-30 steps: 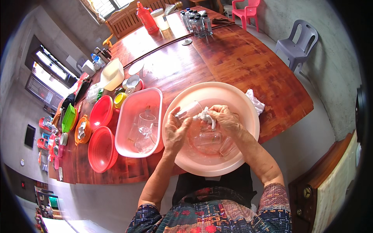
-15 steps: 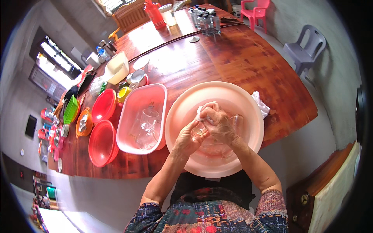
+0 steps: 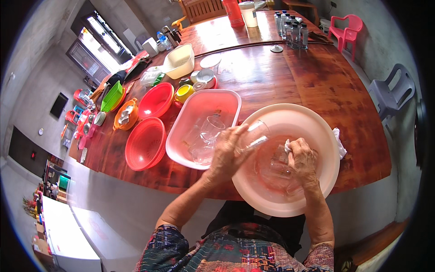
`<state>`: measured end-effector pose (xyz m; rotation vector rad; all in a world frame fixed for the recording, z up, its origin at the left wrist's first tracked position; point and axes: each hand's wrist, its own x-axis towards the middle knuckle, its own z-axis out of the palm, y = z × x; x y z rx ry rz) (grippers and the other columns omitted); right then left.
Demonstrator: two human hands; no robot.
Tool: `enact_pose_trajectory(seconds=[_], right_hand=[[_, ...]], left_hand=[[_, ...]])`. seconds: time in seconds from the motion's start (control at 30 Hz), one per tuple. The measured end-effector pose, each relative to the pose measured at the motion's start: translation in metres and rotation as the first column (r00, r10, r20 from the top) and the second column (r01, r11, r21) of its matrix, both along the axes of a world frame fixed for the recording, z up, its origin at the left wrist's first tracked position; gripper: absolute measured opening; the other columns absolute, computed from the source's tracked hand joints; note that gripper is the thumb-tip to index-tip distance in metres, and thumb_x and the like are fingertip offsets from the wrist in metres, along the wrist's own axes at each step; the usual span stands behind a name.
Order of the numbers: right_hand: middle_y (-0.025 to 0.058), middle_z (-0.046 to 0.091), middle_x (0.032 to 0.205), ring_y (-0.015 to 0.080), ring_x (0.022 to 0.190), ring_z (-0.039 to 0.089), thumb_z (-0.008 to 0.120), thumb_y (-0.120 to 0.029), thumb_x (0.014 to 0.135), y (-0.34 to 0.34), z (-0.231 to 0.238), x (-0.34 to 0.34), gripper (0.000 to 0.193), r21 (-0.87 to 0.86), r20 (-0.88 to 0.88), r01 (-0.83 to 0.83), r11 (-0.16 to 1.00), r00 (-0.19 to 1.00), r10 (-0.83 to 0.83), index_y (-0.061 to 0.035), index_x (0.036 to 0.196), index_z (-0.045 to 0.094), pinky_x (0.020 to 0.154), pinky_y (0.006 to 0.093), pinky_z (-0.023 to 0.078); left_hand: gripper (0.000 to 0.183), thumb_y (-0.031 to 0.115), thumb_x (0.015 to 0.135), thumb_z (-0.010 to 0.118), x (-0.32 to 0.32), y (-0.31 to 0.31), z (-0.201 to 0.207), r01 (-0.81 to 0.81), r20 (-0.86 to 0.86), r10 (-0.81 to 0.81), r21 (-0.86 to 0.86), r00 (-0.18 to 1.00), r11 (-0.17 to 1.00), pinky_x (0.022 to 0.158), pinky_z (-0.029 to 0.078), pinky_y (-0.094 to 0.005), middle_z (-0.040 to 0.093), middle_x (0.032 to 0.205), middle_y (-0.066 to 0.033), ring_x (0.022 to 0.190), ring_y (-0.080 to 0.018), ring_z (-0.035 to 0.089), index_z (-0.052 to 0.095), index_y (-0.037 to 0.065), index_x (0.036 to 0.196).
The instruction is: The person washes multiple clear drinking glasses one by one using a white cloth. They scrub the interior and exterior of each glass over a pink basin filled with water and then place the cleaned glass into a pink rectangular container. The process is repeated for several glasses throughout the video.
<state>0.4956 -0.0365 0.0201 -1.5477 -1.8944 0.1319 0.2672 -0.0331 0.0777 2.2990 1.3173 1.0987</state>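
A clear drinking glass (image 3: 257,134) is in my left hand (image 3: 229,152), tilted above the gap between two basins. Inside the round pale pink basin (image 3: 324,131) my right hand (image 3: 303,161) is closed on a white cloth (image 3: 287,145), which peeks out by the fingers. Several clear glasses (image 3: 280,165) lie in water under and beside that hand. To the left stands a rectangular pink basin (image 3: 174,140) holding more glasses (image 3: 212,128); my left hand covers part of its near right side.
Left of the basins are a red basket (image 3: 145,143), a red bowl (image 3: 156,99), an orange colander (image 3: 126,114) and a yellow cup (image 3: 184,93). Small bottles (image 3: 294,34) stand at the far right of the table. A white cloth (image 3: 340,143) lies beside the round basin.
My hands were together over the round basin. The left has moved left with the glass, toward the rectangular basin; the right has lowered into the round basin with the cloth. The view has turned left.
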Motion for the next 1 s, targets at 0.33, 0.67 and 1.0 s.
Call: enact_pose_trajectory(seconds=[0.33, 0.67, 1.0], right_hand=[[0.0105, 0.054, 0.087, 0.0292, 0.086, 0.057, 0.060, 0.003, 0.070, -0.001, 0.006, -0.005, 0.017, -0.054, -0.143, -0.120, 0.991, 0.983, 0.111, -0.0057, 0.084, 0.058, 0.073, 0.0404, 0.046], [0.0102, 0.054, 0.087, 0.0293, 0.085, 0.057, 0.058, 0.002, 0.071, 0.001, 0.006, -0.003, 0.015, -0.077, -0.123, -0.075, 0.994, 0.990, 0.065, -0.0053, 0.084, 0.057, 0.072, 0.0399, 0.046], [0.0118, 0.057, 0.087, 0.0303, 0.081, 0.059, 0.057, 0.001, 0.073, 0.007, 0.006, 0.003, 0.015, -0.019, -0.168, 0.008, 1.000, 0.986, -0.011, -0.0040, 0.087, 0.059, 0.069, 0.0390, 0.047]], left_hand=[[0.052, 0.001, 0.074, 0.072, -0.133, 0.080, -0.035, -0.294, 0.510, 0.404, -0.285, 0.760, 0.912, 0.087, 0.047, -0.0285, 0.056, 0.115, -0.0137, 0.103, -0.0181, 0.056, 0.049, -0.005, 0.120], [0.056, 0.010, 0.066, 0.077, -0.172, 0.123, -0.104, -0.576, 0.267, 0.610, -0.200, 0.746, 0.792, 0.092, 0.044, -0.0355, 0.058, 0.111, -0.0192, 0.106, -0.0278, 0.056, 0.051, -0.003, 0.114], [0.058, 0.024, 0.066, 0.077, -0.142, 0.105, -0.062, -0.678, -0.277, 0.775, 0.375, 0.569, 0.632, 0.096, 0.033, -0.0404, 0.053, 0.114, -0.0137, 0.111, -0.0294, 0.046, 0.055, 0.006, 0.116]])
